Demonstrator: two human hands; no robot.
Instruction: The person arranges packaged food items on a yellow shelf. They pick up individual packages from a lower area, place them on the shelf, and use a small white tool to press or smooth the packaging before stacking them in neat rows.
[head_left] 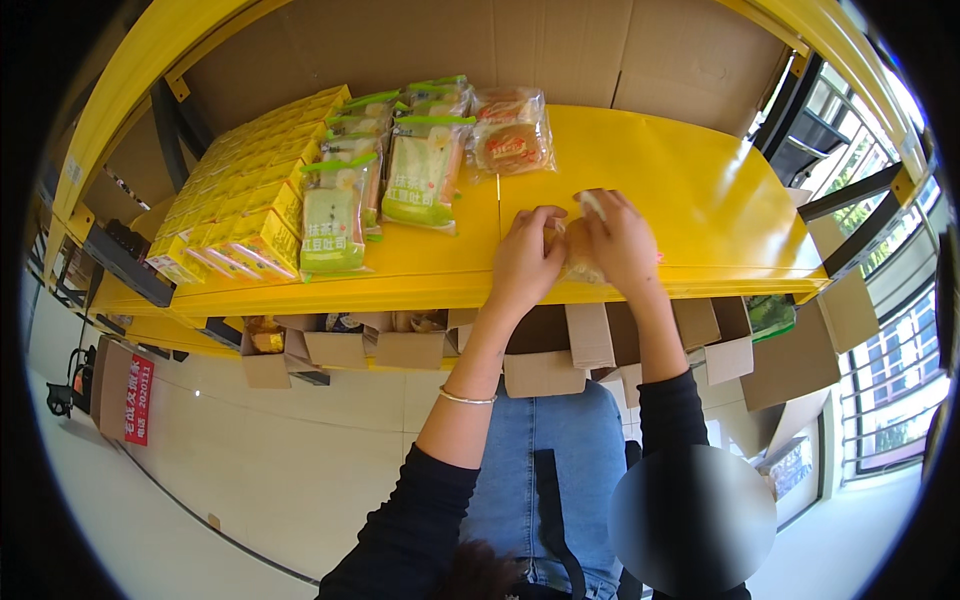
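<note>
Both my hands are over the front part of a yellow metal shelf (700,235). Between them is a clear-wrapped, tan packaged bread (582,258), partly covered by my fingers. My left hand (528,262) closes on its left side, while my right hand (622,245) grips the right side from above. Left of the hands stand green-and-clear packs of sliced toast (420,180) in rows, one pack (334,218) at the front. Behind the hands lie clear packs of round bread (512,148) with red print.
Rows of small yellow boxes (250,190) fill the shelf's left end. A cardboard sheet (450,45) backs the shelf. Below its front edge are open cartons (410,350) with raised flaps, some holding packages. A carton with a red label (138,398) stands on the floor at left.
</note>
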